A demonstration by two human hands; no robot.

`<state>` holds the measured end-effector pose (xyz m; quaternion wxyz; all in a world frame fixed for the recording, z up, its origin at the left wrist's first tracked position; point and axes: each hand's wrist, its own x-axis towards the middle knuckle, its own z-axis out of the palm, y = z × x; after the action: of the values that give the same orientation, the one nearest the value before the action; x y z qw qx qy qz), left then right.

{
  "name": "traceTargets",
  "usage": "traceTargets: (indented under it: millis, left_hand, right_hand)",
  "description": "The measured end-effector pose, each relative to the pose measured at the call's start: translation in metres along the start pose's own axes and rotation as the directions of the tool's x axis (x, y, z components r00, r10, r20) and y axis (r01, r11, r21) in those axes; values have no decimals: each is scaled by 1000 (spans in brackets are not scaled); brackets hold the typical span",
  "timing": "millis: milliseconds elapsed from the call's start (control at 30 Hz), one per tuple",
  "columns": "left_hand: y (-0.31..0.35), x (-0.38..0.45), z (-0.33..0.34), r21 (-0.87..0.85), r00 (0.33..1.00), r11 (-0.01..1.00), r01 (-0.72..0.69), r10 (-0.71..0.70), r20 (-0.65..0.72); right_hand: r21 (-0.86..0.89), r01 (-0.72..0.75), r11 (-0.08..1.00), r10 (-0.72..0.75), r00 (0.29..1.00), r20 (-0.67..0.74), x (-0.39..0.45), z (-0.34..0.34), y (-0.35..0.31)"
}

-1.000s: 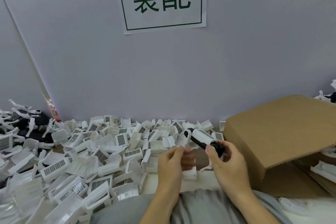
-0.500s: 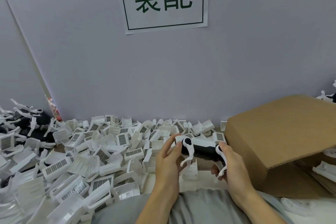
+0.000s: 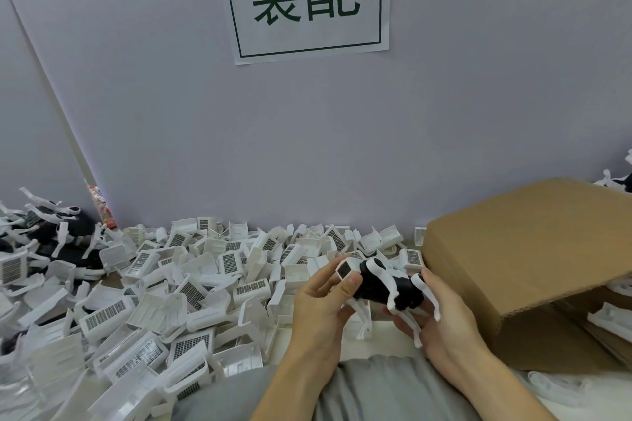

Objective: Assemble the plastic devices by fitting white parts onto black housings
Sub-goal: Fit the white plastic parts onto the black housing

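Note:
Between both hands, above my lap, is a black housing point(image 3: 379, 285) with white legs fitted on it. My left hand point(image 3: 323, 304) pinches a small white part point(image 3: 344, 269) against the housing's left end, thumb on top. My right hand point(image 3: 441, 314) cups the housing's right end from below, fingers curled round it. White legs hang down between my palms. A large heap of loose white grille parts point(image 3: 191, 287) covers the table to the left.
A brown cardboard box point(image 3: 526, 267) lies on its side at the right, with white parts point(image 3: 608, 319) inside it. Finished black-and-white devices point(image 3: 58, 232) are piled at the far left. A wall with a paper sign point(image 3: 307, 0) stands behind.
The device has turned from tilted with one end up to lying level across both hands, legs down. My left hand has closed onto its left end with the white part.

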<state>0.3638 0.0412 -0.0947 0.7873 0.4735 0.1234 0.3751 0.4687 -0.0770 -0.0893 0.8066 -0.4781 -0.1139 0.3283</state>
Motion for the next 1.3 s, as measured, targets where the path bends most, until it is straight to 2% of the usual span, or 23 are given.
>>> traceTargets:
  millis: [133, 267, 400, 567, 700, 800, 900, 1033, 1133, 1300]
  left_hand:
    - [2, -1, 2, -5, 998, 1000, 21, -21, -62]
    - [1, -1, -1, -12, 984, 997, 71, -72, -163]
    - [2, -2, -1, -19, 969, 990, 141, -142, -201]
    - [4, -4, 1, -30, 963, 989, 143, -146, -225]
    - [5, -4, 2, -49, 955, 992, 118, -126, -268]
    - [6, -4, 5, -38, 950, 989, 144, -149, -274]
    - [2, -5, 7, 48, 965, 985, 166, -153, -212]
    - [-5, -4, 6, 140, 973, 978, 152, -123, -196]
    - [-7, -2, 3, 198, 978, 972, 130, -93, -187]
    - [-10, 1, 0, 200, 979, 971, 129, -92, -184]
  right_hand:
    - [-39, 23, 999, -22, 999, 36, -2, 2, 0]
    - [-154, -61, 986, 84, 985, 151, -5, 7, 1]
    - [-166, -116, 979, 143, 976, 161, -3, 6, 3]
    - [-250, -102, 963, 153, 969, 193, -2, 3, 3]
    - [-197, -70, 978, 116, 966, 230, -2, 2, 4]
    - [-64, -78, 995, 88, 984, 155, 1, 2, 7]
    - [34, -102, 994, 98, 989, 110, 1, 4, 3]
    - [-195, -170, 966, 207, 960, 189, -2, 4, 4]
    - [-262, -163, 951, 202, 971, 129, -4, 8, 5]
    - [-378, -116, 918, 137, 990, 28, -8, 12, -8]
